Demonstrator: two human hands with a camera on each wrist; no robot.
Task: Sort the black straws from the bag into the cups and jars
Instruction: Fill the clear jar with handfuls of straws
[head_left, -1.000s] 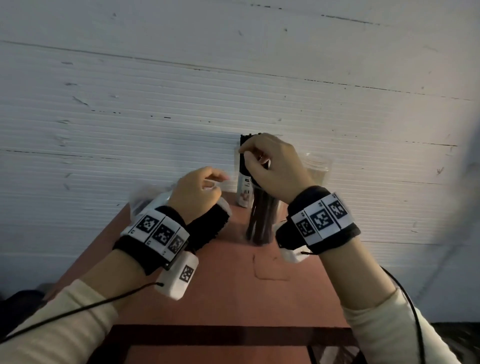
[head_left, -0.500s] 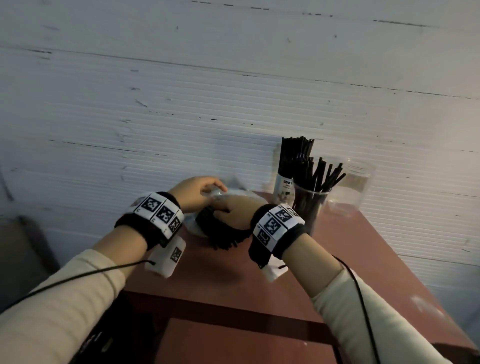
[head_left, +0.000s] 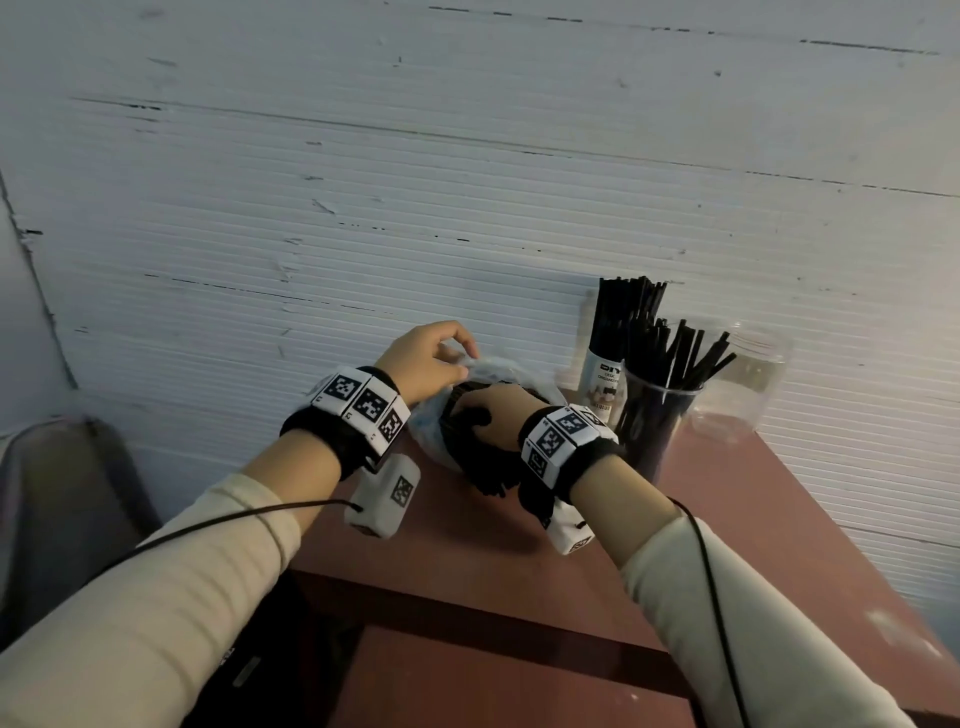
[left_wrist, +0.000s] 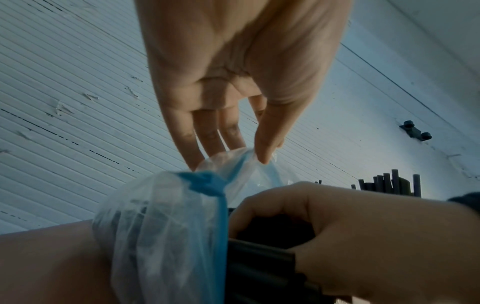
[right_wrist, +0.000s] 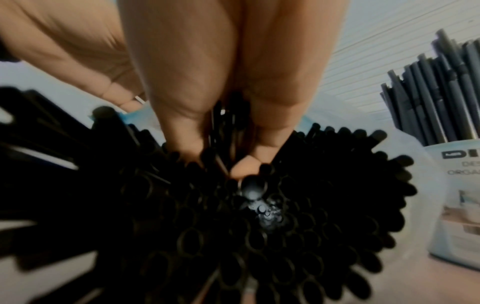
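Note:
A clear plastic bag (head_left: 498, 371) with a blue rim lies on the red-brown table, stuffed with black straws (head_left: 483, 467). My left hand (head_left: 434, 364) pinches the bag's rim (left_wrist: 246, 160) between thumb and fingers and lifts it. My right hand (head_left: 493, 413) reaches into the bag's mouth; its fingers pinch a few black straws (right_wrist: 228, 127) out of the bundle (right_wrist: 259, 226). To the right stand a clear cup (head_left: 660, 421) with several straws and a labelled white jar (head_left: 605, 384) with more. An empty clear jar (head_left: 743, 384) stands at the far right.
The table (head_left: 519, 597) is narrow and pushed against a white ribbed wall (head_left: 415, 208). Its front edge runs below my wrists. A dark chair or bin (head_left: 62, 493) stands left of the table.
My right hand left the clear cup, moved left and dug into the bag of straws. My left hand has stayed at the bag's rim. My view has swung left.

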